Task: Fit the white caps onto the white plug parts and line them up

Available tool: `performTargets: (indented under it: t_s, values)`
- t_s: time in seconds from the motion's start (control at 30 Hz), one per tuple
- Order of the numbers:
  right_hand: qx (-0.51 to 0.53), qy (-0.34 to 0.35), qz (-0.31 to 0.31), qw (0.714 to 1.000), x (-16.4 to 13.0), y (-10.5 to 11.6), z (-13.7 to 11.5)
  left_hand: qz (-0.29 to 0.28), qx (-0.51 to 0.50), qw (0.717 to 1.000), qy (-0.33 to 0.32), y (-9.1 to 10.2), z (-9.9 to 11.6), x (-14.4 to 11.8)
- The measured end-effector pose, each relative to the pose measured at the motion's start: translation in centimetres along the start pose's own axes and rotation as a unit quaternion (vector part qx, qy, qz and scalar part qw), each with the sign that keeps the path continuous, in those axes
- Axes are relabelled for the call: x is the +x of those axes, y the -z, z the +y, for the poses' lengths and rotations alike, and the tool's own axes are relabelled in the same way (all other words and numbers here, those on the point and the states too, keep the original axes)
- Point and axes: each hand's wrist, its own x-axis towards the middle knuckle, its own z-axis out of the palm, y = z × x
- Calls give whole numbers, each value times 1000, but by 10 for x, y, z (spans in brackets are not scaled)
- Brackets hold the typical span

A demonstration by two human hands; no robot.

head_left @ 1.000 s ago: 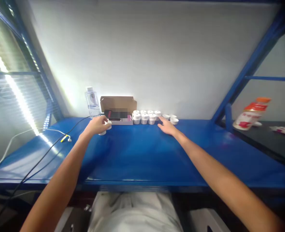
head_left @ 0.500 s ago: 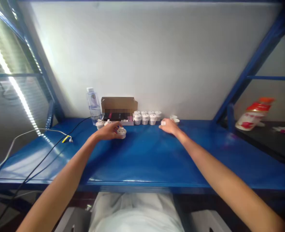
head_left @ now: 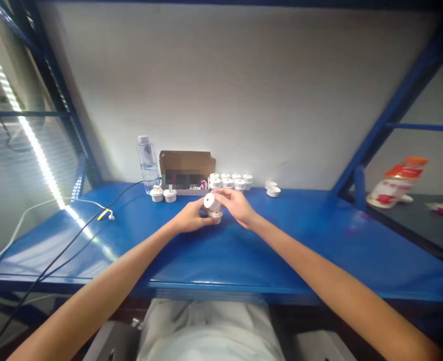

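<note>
Over the blue desk [head_left: 244, 250], left hand [head_left: 190, 219] gripping a white base [head_left: 216, 216], right hand [head_left: 235, 204] gripping a white cap [head_left: 210, 202], touching.

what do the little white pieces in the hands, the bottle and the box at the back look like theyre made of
White pieces: probably moulded plastic, matte, uniform white. Bottle: clear plastic, see-through, with a white cap. Box: brown cardboard, dull, with a raised flap.

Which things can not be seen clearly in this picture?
- Head view: label on the cardboard box is blurred out.
- White parts between left hand and right hand: too small; fingers hide how they join.
- Orange-capped bottle: print unreadable, blurred.
</note>
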Motion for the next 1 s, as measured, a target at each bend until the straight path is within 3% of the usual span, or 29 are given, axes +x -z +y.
performTargets:
  t_s: [0.2, 0.43, 0.63, 1.0]
  values:
    - [-15, 3, 73, 997, 3, 6, 5, 20, 2, 1000, 0, -1, -3, 0]
    - [-104, -6, 94, 990, 1, 7, 14, 14, -7, 1000, 11, -8, -5, 0]
    - [-178, 9, 80, 981, 0, 5, 19, 31, -1, 999, 13, -11, -3, 1]
    - [-75, -37, -27, 996, -7, 2, 11, 72, 24, 997, 10, -15, 1, 0]
